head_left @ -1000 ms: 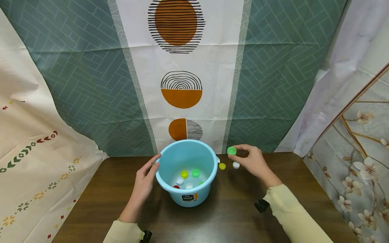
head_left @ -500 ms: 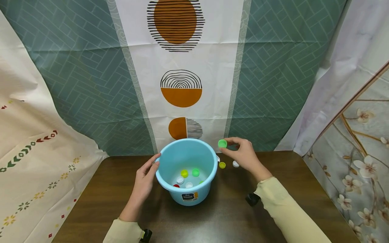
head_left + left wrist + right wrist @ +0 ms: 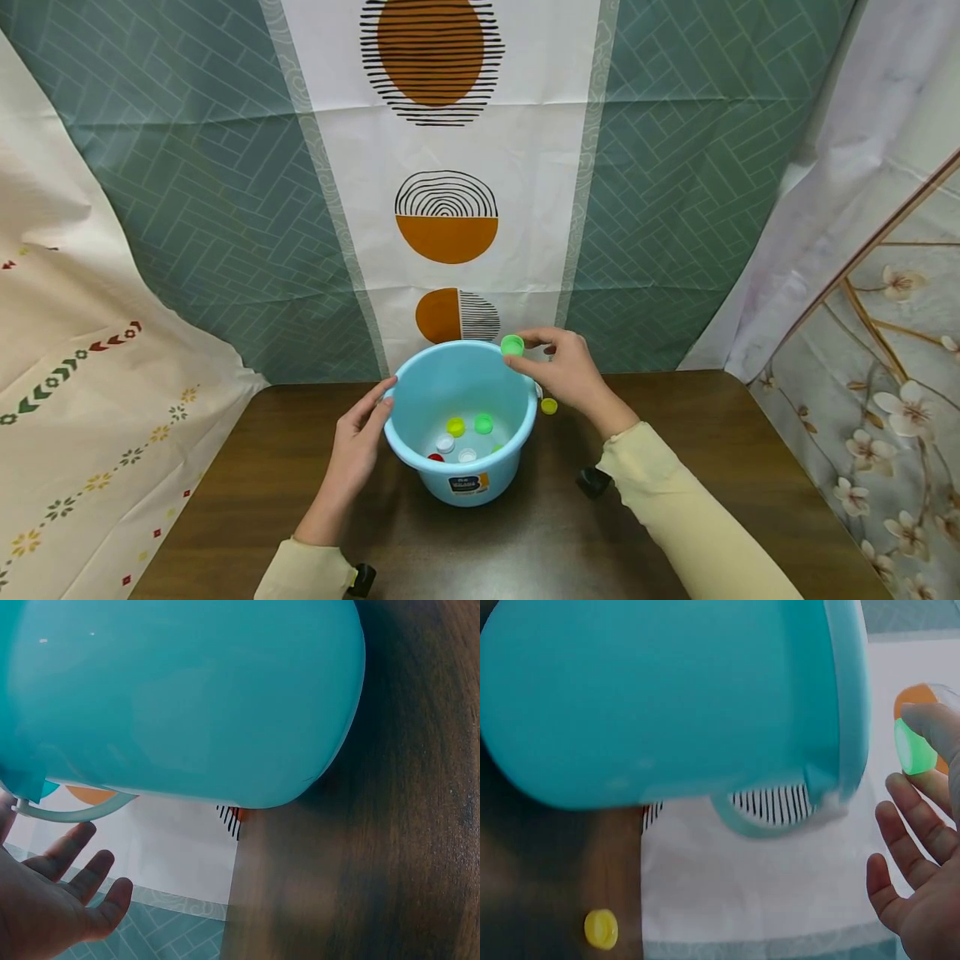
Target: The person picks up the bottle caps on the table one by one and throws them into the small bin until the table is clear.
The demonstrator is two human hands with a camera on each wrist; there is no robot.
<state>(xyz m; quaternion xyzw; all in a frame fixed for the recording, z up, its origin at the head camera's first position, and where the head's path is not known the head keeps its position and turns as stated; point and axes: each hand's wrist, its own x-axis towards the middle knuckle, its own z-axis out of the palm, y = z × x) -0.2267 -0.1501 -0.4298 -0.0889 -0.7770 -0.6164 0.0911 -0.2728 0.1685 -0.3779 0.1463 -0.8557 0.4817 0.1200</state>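
A light blue bucket (image 3: 468, 487) stands on the table with several bottle caps inside, among them a yellow cap (image 3: 455, 427), a green cap (image 3: 483, 424) and a red cap (image 3: 436, 457). My right hand (image 3: 570, 371) pinches another green bottle cap (image 3: 512, 346) between thumb and forefinger above the bucket's far right rim. In the right wrist view, that hand's other fingers (image 3: 911, 840) are spread apart from the bucket. My left hand (image 3: 356, 437) rests its thumb and forefinger on the left rim; its remaining fingers (image 3: 94, 877) hang loosely outside, near the bucket's handle (image 3: 75, 814).
A yellow cap (image 3: 549, 406) lies on the brown table (image 3: 495, 558) just right of the bucket. Patterned cloth (image 3: 480, 150) hangs behind the table's back edge. Curtains border both sides.
My right hand has carried the green cap left and upward, from over the table to the bucket's rim. The white cap on the table is now hidden behind that hand. My left hand stays put.
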